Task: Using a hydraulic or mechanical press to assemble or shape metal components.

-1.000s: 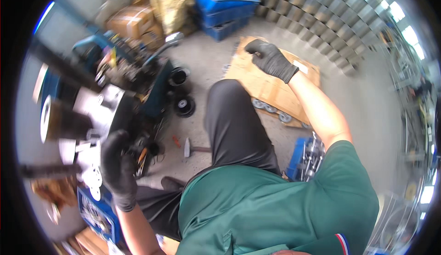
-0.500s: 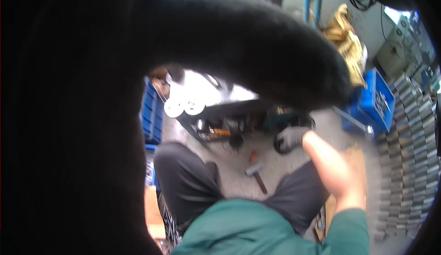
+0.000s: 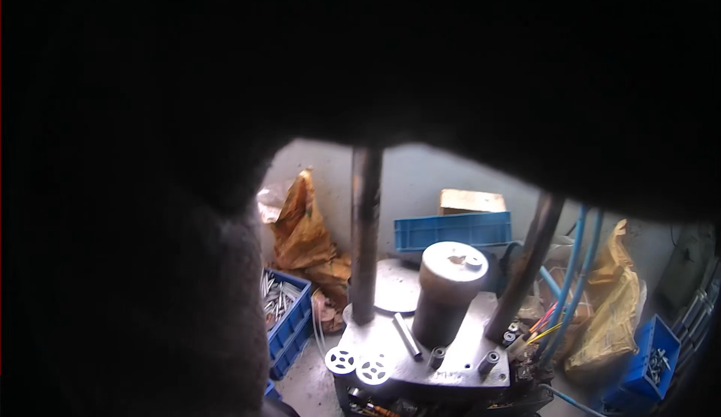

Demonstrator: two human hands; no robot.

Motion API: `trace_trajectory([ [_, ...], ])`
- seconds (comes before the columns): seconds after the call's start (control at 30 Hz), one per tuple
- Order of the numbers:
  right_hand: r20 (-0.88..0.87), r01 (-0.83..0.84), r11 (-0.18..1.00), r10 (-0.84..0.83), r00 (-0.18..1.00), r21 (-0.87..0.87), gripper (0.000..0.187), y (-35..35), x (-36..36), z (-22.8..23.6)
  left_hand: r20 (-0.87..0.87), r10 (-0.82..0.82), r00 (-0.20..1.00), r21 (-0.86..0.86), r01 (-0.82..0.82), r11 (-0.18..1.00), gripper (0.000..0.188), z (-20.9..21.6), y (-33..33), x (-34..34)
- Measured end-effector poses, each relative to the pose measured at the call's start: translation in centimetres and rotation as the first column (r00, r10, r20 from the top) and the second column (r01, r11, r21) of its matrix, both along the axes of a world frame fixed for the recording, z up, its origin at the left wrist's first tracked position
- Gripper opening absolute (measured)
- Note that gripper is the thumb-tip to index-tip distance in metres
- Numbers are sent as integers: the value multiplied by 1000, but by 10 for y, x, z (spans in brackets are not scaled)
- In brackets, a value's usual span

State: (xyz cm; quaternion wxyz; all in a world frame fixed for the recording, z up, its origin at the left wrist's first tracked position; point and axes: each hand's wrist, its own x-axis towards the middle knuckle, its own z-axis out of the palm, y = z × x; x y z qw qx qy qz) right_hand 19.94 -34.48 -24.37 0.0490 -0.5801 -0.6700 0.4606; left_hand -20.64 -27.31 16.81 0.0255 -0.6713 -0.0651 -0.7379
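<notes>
A dark, out-of-focus shape fills the left side and the top of the view, very close to the lens. It looks like my gloved left hand, but its fingers cannot be made out. My right hand is not in view. Beyond the dark shape stands a machine with a pale metal plate. On the plate rises a thick metal cylinder with a small ring-shaped part on top. Beside the cylinder a short metal rod lies on the plate. Two round, spoked discs sit at the plate's near left corner.
Two dark upright posts flank the cylinder. A blue crate of metal pieces stands at left, a blue bin of small parts at right. Sacks lean near the wall. Blue hoses hang at the machine's right.
The view has tilted up from my lap and the floor to the machine. My gloved right hand has left the picture. The dark shape now covers more of the top.
</notes>
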Motion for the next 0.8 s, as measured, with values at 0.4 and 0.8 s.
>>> trace_trajectory([
  [0.4, 387, -499, 865, 443, 809, 52, 40, 50, 62, -59, -105, -11, 994, -501, -44, 864, 100, -129, -38, -114],
  [0.8, -26, 16, 993, -19, 999, -118, 33, 24, 100, -127, -234, 653, 721, -972, -174, -157, 33, -591, -201, -353],
])
